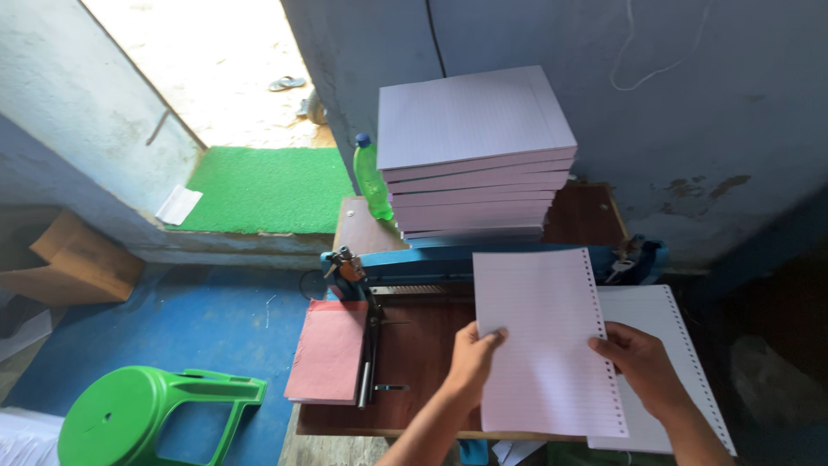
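My left hand (471, 361) and my right hand (636, 362) both grip a thin batch of ruled paper (539, 336) with a row of punched holes down its right edge. I hold it just above the brown wooden table (412, 354). Beneath it, to the right, lies another punched ruled stack (664, 345). Behind the sheets sits a blue punching machine (414, 263) with a handle at its left end.
A tall pile of ruled paper blocks (474, 155) stands at the back of the table beside a green bottle (371, 177). A pink card stack (328, 349) lies at the left. A green plastic stool (147, 414), cardboard box (73, 263) and green doormat (263, 190) are on the floor.
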Action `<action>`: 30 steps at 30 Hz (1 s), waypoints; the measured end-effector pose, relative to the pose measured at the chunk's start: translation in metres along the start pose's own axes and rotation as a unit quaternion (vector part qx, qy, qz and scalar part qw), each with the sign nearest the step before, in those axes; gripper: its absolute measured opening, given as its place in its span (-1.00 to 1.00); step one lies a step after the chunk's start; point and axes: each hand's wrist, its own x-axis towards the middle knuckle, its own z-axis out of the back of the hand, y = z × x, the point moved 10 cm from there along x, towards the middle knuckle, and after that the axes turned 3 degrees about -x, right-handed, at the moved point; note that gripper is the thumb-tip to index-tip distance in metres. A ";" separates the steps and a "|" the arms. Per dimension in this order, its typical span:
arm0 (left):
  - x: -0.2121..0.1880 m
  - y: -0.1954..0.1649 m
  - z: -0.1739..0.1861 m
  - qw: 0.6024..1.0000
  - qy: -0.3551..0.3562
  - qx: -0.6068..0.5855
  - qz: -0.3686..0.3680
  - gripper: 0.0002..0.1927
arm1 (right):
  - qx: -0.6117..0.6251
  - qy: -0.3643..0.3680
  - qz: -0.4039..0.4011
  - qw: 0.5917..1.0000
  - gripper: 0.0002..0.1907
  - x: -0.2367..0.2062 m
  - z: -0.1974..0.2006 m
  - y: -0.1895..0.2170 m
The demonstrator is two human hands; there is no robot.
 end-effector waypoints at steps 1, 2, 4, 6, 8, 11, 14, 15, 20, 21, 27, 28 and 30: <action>0.000 0.009 -0.010 1.000 0.009 -0.004 0.022 -0.71 | -0.045 -0.013 -0.013 0.999 -0.57 0.000 0.011 -0.008; 0.000 0.017 -0.020 0.999 0.017 -0.007 0.044 -0.70 | -0.090 -0.025 -0.026 0.995 -0.57 -0.002 0.022 -0.017; -0.001 0.029 -0.038 0.996 0.030 0.002 0.081 -0.66 | -0.122 -0.039 -0.048 0.991 -0.58 -0.001 0.041 -0.031; -0.002 0.039 -0.055 0.992 0.038 0.029 0.113 -0.63 | -0.097 -0.040 -0.069 0.992 -0.59 0.001 0.059 -0.042; -0.003 0.046 -0.069 0.987 0.036 0.073 0.141 -0.62 | -0.147 -0.060 -0.082 0.984 -0.58 -0.001 0.077 -0.051; -0.003 0.050 -0.085 0.975 0.031 0.150 0.164 -0.65 | -0.184 -0.064 -0.091 0.976 -0.59 0.001 0.102 -0.058; 0.000 0.051 -0.098 0.960 0.027 0.218 0.172 -0.69 | -0.204 -0.069 -0.107 0.971 -0.59 0.005 0.119 -0.068; 0.001 0.051 -0.102 0.955 0.026 0.238 0.173 -0.70 | -0.211 -0.073 -0.114 0.968 -0.58 0.006 0.124 -0.071; 0.009 0.053 -0.113 0.948 0.021 0.263 0.177 -0.73 | -0.255 -0.061 -0.111 0.959 -0.61 0.021 0.137 -0.083; 0.010 0.053 -0.114 0.947 0.022 0.267 0.179 -0.74 | -0.261 -0.057 -0.112 0.957 -0.61 0.024 0.138 -0.086; 0.017 0.060 -0.119 0.920 0.038 0.345 0.183 -0.65 | -0.354 -0.072 -0.110 0.926 -0.56 0.029 0.144 -0.088; 0.020 0.058 -0.121 0.916 0.038 0.363 0.167 -0.65 | -0.349 -0.075 -0.110 0.928 -0.53 0.028 0.144 -0.087; 0.024 0.055 -0.126 0.906 0.038 0.399 0.135 -0.64 | -0.340 -0.082 -0.111 0.930 -0.45 0.027 0.147 -0.085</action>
